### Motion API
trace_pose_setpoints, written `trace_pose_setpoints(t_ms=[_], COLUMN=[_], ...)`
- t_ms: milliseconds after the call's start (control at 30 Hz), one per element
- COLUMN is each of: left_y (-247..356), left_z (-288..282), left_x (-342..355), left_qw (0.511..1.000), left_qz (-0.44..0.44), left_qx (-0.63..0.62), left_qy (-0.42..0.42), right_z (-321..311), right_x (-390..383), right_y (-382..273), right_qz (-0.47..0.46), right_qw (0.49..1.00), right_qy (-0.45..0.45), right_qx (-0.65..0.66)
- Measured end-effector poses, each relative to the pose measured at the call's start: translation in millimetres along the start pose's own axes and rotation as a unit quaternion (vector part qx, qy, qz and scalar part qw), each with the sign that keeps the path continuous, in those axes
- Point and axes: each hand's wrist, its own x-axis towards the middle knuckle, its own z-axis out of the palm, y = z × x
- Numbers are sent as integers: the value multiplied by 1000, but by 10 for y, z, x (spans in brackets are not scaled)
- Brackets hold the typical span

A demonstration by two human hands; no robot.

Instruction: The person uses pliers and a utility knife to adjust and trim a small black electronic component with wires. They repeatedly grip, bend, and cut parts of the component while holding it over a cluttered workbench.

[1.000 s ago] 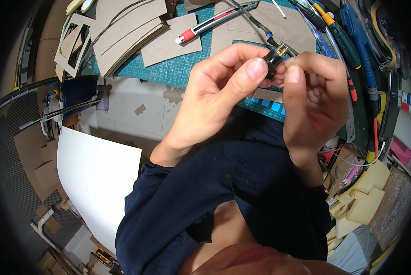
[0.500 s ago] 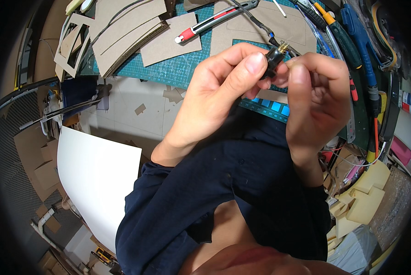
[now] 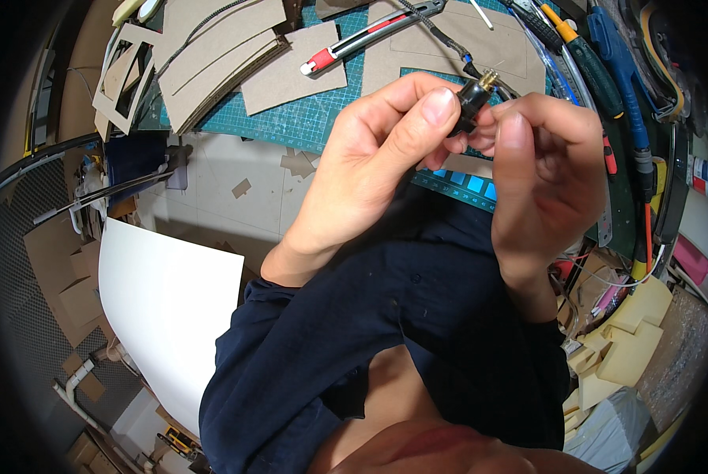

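Left hand (image 3: 370, 166) and right hand (image 3: 547, 178) raised together, both pinching a small black connector (image 3: 472, 103) (brass tip up) between fingertips, held above the green cutting mat (image 3: 291, 118). Beyond it on the tabletop: cardboard pieces (image 3: 220, 55), red-tipped utility knife (image 3: 370, 31).

Both hands, left hand (image 3: 370, 162) and right hand (image 3: 547, 178), pinch small black connector (image 3: 472, 103) above green cutting mat (image 3: 306, 126).

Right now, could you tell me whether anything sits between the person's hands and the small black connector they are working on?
Nothing visible does. The left hand and right hand both already pinch the black connector directly between their fingertips, held up above the green cutting mat.
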Motion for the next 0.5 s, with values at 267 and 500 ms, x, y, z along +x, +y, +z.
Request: trace_pose_setpoints(t_ms=[267, 500], left_y=[-46, -84], left_z=[11, 84], left_x=[-10, -30], left_qw=[999, 997], left_qz=[23, 59], left_qx=[-35, -7], left_qy=[3, 50], right_z=[-21, -20], right_x=[-12, 34], right_y=[6, -18], right_qz=[-17, 11], right_qw=[997, 995], right_qy=[3, 5], right_qx=[-80, -95])
